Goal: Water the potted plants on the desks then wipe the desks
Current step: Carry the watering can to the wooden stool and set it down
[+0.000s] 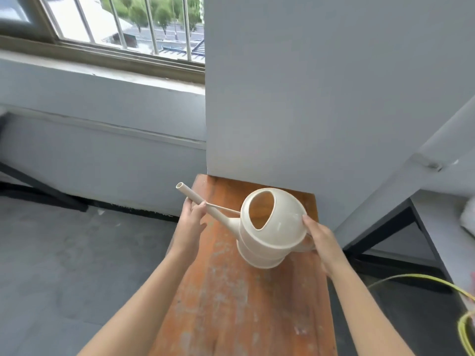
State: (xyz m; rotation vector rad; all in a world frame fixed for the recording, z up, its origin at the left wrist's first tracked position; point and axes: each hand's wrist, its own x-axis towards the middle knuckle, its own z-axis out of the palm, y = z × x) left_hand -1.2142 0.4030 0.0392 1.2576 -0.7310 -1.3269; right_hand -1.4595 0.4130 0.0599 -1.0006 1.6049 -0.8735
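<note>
Hands hold a cream plastic watering can (272,227) over a worn orange-brown table (231,304) that butts against a grey wall. The left hand (191,219) has its fingers wrapped round the long spout (195,197), which points up and away to the left. The right hand (321,237) is at the back of the can, thumb on the round body. Its fingers are hidden behind the can, so they probably close round the handle, though the view does not show this plainly. The can tilts toward the viewer and seems lifted just off the table. Through its wide top opening only the inner wall shows, so whether it holds water cannot be told. A barred window (115,21) sits upper left. At the right edge stands a grey desk (442,242) on a black frame, with something white on it, perhaps a cloth (467,219). A yellow hose (437,280) curls below the desk. No potted plant is in sight. Judging by this, the task looks to be at its start: the can is in hand, but no watering is under way, and the wiping of the desks is yet to come.
</note>
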